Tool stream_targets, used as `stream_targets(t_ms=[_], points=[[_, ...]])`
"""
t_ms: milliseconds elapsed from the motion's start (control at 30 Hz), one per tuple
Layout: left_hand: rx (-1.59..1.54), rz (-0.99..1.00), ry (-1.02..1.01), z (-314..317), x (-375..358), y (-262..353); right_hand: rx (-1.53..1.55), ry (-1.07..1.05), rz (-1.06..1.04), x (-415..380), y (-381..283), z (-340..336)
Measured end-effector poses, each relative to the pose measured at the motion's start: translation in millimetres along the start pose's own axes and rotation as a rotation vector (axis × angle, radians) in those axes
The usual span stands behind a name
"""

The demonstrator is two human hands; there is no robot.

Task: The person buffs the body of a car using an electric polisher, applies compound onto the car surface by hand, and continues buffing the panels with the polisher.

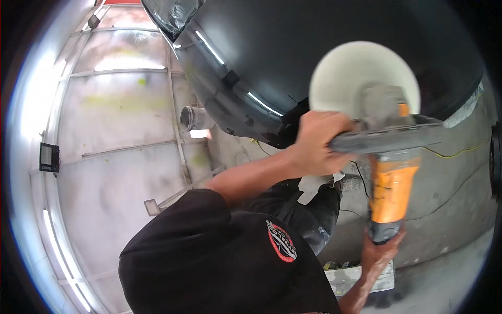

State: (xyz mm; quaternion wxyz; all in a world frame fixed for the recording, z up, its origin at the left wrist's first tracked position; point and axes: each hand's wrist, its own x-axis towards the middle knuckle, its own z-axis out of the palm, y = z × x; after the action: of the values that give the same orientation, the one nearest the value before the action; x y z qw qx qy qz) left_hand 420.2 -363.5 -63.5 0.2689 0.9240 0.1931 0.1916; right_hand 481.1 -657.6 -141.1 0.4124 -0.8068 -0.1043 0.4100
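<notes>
I hold an orange and grey polisher with both hands. My left hand is closed around its grey side handle. My right hand grips the rear end of the orange body from below. The polisher's round white pad is blurred and lies against the glossy black car panel at the top of the view. My black shirt with a red and white logo fills the bottom centre.
A yellow cable runs over the grey concrete floor to the right. A folded cloth or paper lies on the floor under my right hand. Stained booth walls with light strips stand at left, and a grey duct is near the car.
</notes>
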Motion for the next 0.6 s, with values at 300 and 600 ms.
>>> stream_targets(t_ms=[300,600], points=[[-0.444,-0.082,0.268,-31.2,15.7,-30.1,-0.361,0.165,-0.099,-19.5,-95.0,-29.4],[-0.488,-0.096,0.43,-238.8,-45.2,-62.8,-0.404,0.046,-0.265,-119.0,-262.5,60.3]])
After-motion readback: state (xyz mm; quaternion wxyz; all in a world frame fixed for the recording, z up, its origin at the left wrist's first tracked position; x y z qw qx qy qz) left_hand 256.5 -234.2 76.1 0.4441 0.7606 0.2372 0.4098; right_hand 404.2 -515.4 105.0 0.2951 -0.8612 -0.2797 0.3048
